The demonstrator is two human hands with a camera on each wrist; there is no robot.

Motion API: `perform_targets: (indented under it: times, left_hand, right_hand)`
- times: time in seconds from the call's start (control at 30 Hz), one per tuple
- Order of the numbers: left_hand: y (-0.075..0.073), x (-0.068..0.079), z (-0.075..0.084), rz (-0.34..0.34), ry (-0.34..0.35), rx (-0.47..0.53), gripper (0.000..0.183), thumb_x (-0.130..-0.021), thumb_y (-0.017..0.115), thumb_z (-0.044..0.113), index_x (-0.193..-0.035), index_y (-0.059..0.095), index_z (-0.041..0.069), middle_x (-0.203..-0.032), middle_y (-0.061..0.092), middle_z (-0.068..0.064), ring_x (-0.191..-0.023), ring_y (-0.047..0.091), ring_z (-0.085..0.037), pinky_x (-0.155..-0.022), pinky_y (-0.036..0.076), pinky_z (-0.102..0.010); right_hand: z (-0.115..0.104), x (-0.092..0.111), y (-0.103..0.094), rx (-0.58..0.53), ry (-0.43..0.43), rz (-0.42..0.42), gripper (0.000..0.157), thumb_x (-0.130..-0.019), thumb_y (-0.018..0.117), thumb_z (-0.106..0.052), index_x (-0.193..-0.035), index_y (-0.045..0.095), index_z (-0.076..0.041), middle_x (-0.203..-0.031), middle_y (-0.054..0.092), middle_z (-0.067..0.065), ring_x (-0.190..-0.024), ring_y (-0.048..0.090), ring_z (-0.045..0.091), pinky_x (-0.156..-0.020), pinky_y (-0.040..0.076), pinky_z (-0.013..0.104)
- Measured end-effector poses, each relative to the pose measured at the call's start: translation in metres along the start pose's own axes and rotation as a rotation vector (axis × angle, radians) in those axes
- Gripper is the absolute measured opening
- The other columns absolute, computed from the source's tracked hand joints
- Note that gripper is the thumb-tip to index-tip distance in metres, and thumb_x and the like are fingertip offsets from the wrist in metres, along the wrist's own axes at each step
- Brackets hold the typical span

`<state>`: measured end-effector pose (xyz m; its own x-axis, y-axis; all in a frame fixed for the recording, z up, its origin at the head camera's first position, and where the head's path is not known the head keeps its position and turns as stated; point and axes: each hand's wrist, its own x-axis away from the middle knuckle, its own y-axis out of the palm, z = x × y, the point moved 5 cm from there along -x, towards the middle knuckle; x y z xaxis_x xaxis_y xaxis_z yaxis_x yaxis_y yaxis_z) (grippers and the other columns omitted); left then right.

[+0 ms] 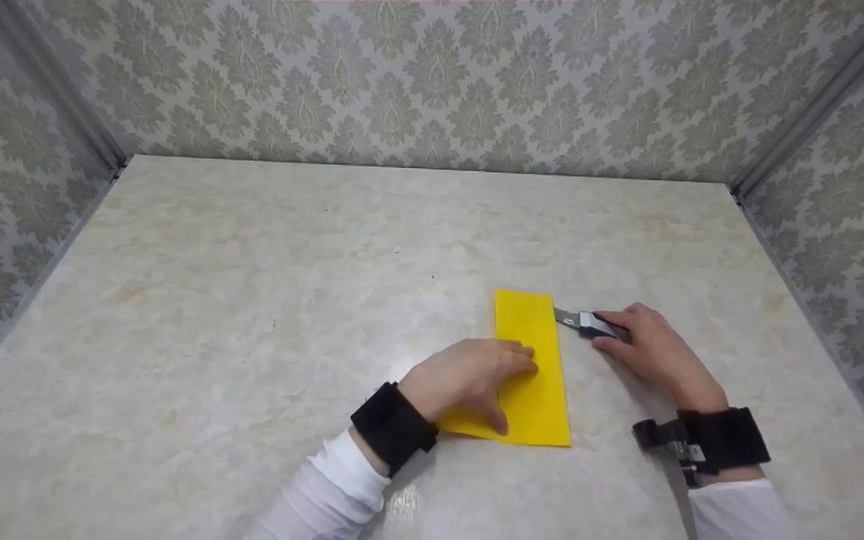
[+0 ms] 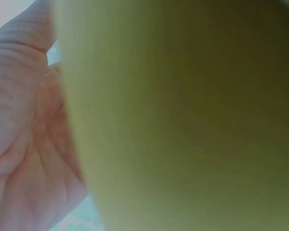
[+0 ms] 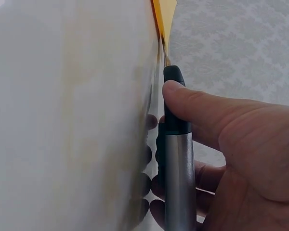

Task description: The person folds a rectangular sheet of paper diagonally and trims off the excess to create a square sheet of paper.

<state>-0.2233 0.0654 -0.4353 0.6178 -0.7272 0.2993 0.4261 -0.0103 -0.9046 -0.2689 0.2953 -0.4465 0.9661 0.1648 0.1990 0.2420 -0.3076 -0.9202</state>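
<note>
A yellow sheet of paper (image 1: pixel 526 322), apparently folded, lies on the table. My left hand (image 1: pixel 473 375) rests on it, fingers and thumb spread and pressing it down. In the left wrist view a blurred yellow part of the sheet (image 2: pixel 183 120) fills most of the picture beside the palm (image 2: pixel 33 144). My right hand (image 1: pixel 653 345) grips a knife (image 1: pixel 593 324) with a black and silver handle. Its metal blade points left, the tip right at the paper's right edge. In the right wrist view the thumb lies along the handle (image 3: pixel 178 159), and fingers curl beneath it.
The pale marbled table (image 1: pixel 289 262) extends around the paper, its glossy surface mirroring the fingers. Patterned wall panels (image 1: pixel 432 82) stand at the back and both sides. Black straps (image 1: pixel 394 426) are worn on both wrists.
</note>
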Motion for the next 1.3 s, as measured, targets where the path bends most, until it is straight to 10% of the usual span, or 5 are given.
perform_targets:
  times: [0.67, 1.3]
  left_hand:
    - [0.004, 0.001, 0.015, -0.048, 0.105, -0.061, 0.082, -0.075, 0.088, 0.034, -0.147, 0.051, 0.021, -0.162, 0.036, 0.002, -0.152, 0.031, -0.018, -0.123, 0.028, -0.030]
    - [-0.015, 0.013, -0.016, 0.194, -0.229, -0.110, 0.039, -0.081, 0.083, 0.022, -0.114, 0.066, 0.009, -0.113, 0.062, -0.008, -0.095, 0.061, -0.023, -0.082, 0.058, -0.032]
  right_hand:
    - [0.022, 0.004, -0.014, -0.040, 0.051, 0.142, 0.052, -0.099, 0.063, -0.025, -0.141, 0.053, 0.004, -0.110, 0.058, 0.026, -0.089, 0.051, 0.031, -0.076, 0.043, 0.039]
    - [0.036, 0.004, -0.012, -0.020, 0.098, 0.122, 0.055, -0.098, 0.044, -0.014, -0.143, 0.037, 0.017, -0.129, 0.040, 0.043, -0.117, 0.040, 0.057, -0.096, 0.039, 0.065]
